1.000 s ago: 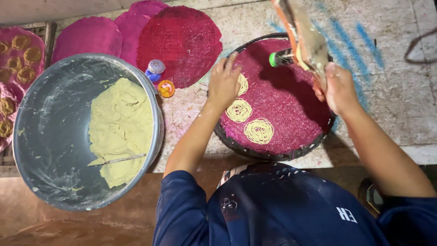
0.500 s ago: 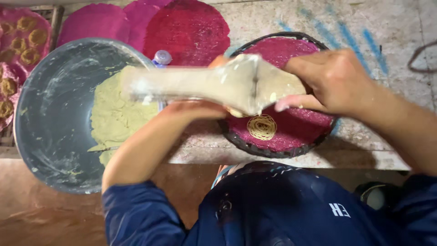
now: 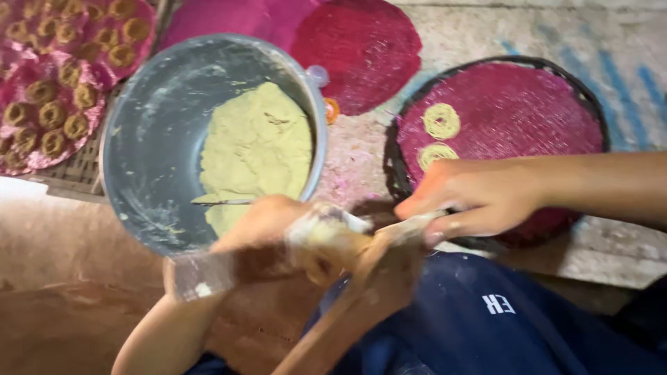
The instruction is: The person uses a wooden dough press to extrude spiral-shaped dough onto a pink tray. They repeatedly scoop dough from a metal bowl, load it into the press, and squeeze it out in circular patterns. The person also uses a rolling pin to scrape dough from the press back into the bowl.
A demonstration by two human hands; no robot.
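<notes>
My left hand (image 3: 271, 232) and my right hand (image 3: 476, 198) both grip a dough-smeared wooden press (image 3: 333, 253) held low over my lap, blurred by motion. Its long handles spread apart toward the lower left and bottom. Behind my right hand lies a round magenta mat (image 3: 514, 118) in a dark rimmed tray, carrying two visible coils of pale yellow dough strands (image 3: 440, 121); a third may be hidden by the hand. Just beyond my left hand stands a large grey metal bowl (image 3: 149, 139) holding a lump of yellow-green dough (image 3: 257, 153).
More magenta mats (image 3: 361, 48) lie at the back. At far left, mats bearing several browned dough coils (image 3: 62, 90) rest on a woven tray. A small bottle (image 3: 318, 75) and an orange cap (image 3: 332, 110) sit beside the bowl. My dark blue clothing (image 3: 500, 319) fills the bottom.
The press came down from over the tray, swung across in front of me, and is now low over my lap with its handles apart. My left hand left the mat and took hold of it.
</notes>
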